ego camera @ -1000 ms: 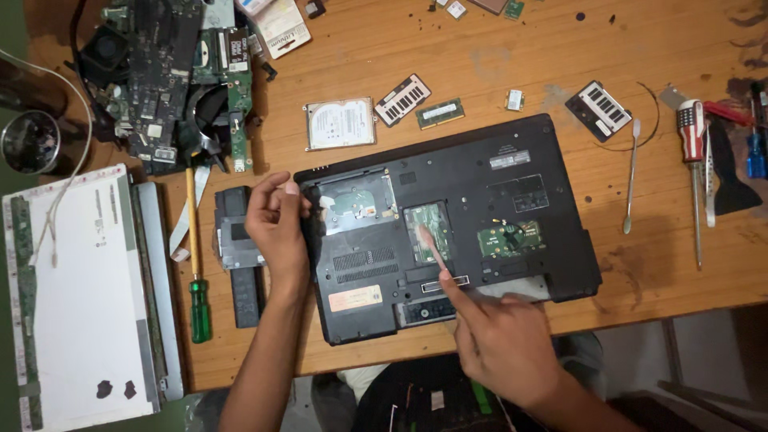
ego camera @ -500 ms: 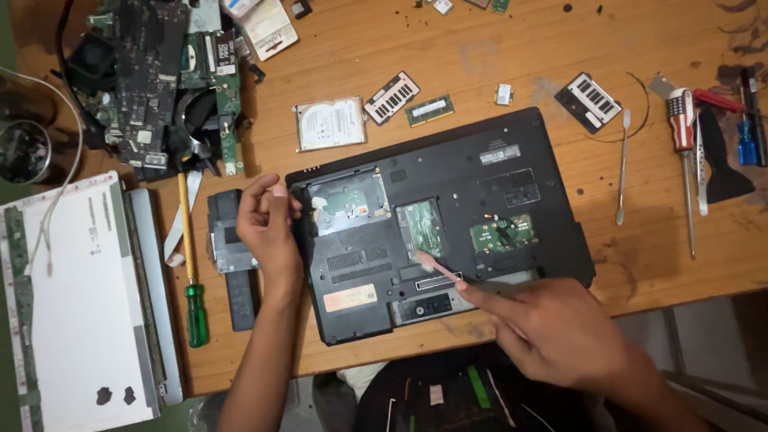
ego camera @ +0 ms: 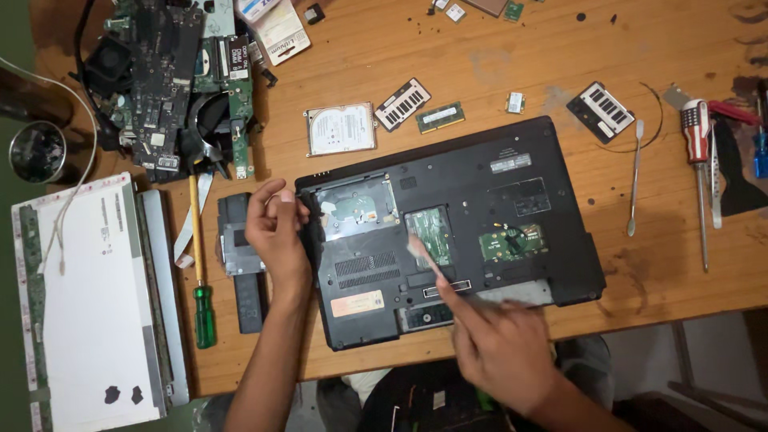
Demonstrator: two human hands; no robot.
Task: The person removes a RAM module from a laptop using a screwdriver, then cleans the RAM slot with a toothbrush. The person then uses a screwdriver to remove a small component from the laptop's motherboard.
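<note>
Wooden table (ego camera: 496, 64), one laptop (ego camera: 472, 208), two hands (ego camera: 276, 232).

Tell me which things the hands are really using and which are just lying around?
In use:
left hand steadying the black laptop
right hand holding a thin tool over an open bay

Lying about:
hard drive
green-handled screwdriver
circuit boards
screen panel
striped screwdriver
</note>
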